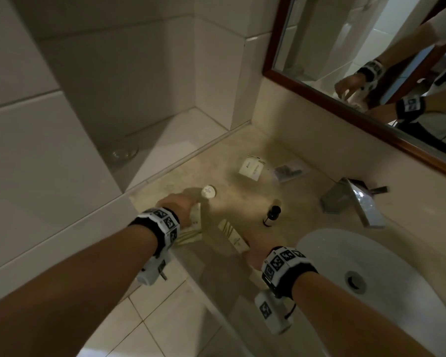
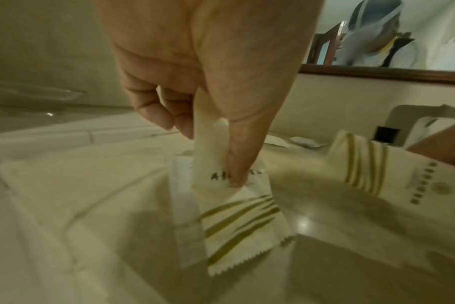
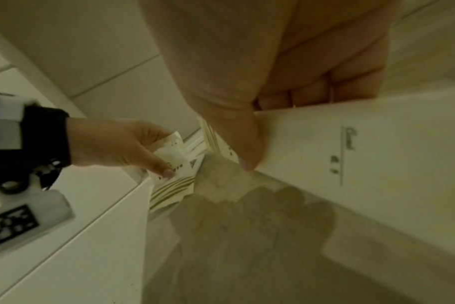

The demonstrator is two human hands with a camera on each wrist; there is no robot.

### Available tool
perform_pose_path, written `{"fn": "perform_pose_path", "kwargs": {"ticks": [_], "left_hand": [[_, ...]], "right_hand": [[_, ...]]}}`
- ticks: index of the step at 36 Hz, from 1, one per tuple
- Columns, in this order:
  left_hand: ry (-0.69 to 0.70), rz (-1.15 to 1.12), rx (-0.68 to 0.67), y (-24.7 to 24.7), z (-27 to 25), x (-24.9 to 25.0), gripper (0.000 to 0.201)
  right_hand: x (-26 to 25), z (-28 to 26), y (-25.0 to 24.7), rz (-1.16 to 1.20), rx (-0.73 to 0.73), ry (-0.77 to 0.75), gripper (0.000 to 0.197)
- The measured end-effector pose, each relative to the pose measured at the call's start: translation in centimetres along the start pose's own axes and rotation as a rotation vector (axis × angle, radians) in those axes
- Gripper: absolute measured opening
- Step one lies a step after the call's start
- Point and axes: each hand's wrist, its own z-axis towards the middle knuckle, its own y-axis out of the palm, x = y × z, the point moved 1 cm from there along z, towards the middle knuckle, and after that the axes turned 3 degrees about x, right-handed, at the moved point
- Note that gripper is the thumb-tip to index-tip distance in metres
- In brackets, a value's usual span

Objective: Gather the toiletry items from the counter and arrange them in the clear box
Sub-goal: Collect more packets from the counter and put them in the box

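My left hand pinches white sachets with gold stripes between thumb and fingers at the counter's front left. In the left wrist view the thumb presses on the striped sachet, which hangs down. My right hand grips a long white packet with gold stripes by one end, thumb on top. The packet points toward the left hand. A faint see-through wall of the clear box shows below both hands; its outline is hard to make out.
On the beige counter stand a white-capped bottle and a small dark bottle. White packets and a clear pouch lie farther back. A chrome tap, the sink and a mirror are on the right.
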Motion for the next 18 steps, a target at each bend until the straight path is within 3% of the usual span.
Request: {"fn": "perform_pose_path", "kwargs": {"ticks": [4, 9, 13, 18], "left_hand": [[-0.008, -0.003, 0.067, 0.0, 1.3, -2.0, 0.05], [0.001, -0.121, -0.051, 1.7, 2.1, -3.2, 0.076], [0.033, -0.147, -0.01, 1.9, 2.2, -2.9, 0.083], [0.082, -0.238, -0.068, 2.1, 1.8, -2.1, 0.071]], "right_hand": [[-0.8, 0.4, -0.8, 0.055, -0.035, 0.012, 0.012], [-1.1, 1.8, -0.4, 0.154, -0.085, 0.032, 0.015], [-1.6, 2.5, -0.7, 0.184, -0.084, 0.056, 0.011], [-2.0, 2.4, -1.6, 0.2, -0.089, 0.079, 0.012]]}}
